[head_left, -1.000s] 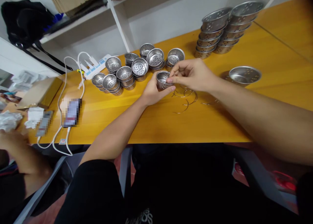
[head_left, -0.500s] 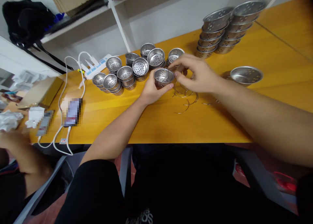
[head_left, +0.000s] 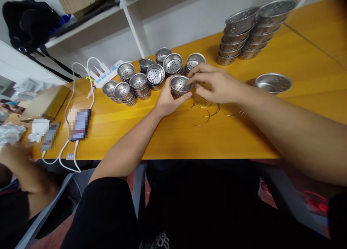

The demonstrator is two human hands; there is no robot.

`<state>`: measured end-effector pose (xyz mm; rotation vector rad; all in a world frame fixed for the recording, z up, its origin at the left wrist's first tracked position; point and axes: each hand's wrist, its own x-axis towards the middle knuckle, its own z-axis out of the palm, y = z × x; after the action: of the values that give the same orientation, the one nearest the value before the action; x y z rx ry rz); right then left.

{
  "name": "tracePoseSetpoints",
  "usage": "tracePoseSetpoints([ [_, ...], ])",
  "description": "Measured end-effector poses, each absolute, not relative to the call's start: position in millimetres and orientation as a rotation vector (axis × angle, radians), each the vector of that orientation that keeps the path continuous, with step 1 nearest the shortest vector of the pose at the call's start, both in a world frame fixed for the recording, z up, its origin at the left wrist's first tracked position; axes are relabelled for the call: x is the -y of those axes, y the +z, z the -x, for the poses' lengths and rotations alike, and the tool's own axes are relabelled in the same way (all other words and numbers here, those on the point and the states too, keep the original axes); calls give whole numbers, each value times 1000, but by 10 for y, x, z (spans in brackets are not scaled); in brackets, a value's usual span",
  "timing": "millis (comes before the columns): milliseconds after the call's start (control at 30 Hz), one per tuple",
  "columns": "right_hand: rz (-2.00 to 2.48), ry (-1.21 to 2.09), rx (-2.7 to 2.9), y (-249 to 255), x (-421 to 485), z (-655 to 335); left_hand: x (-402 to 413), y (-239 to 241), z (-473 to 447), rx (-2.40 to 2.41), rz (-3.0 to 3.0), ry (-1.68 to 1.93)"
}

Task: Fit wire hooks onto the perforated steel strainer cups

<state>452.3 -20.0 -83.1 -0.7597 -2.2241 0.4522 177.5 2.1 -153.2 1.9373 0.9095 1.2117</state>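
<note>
The work looks partway along, with one cup in hand and not yet set down. The left hand is curled round its side, thumb near the rim, mouth up. The right hand is half open at the cup's three o'clock, fingertips at the rim; whether it has hold of anything, I cannot tell. From nine round to one o'clock of the cup stand small cups, many stacked; thin lines inside a few may be wires, so these are probably the finished ones. Loose wires lie on the surface at four o'clock, seemingly unused. The stacks at two o'clock and a lone cup at three look like what is left.
</note>
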Motion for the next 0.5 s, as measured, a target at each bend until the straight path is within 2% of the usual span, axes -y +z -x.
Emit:
tracePoseSetpoints([
  [267,681,513,2259,-1055,108,-4465,-20,-1524,-1767,-907,-1951,1189],
  [500,680,501,2265,-1051,124,-4463,-23,-1538,-1790,-912,-1928,1197],
])
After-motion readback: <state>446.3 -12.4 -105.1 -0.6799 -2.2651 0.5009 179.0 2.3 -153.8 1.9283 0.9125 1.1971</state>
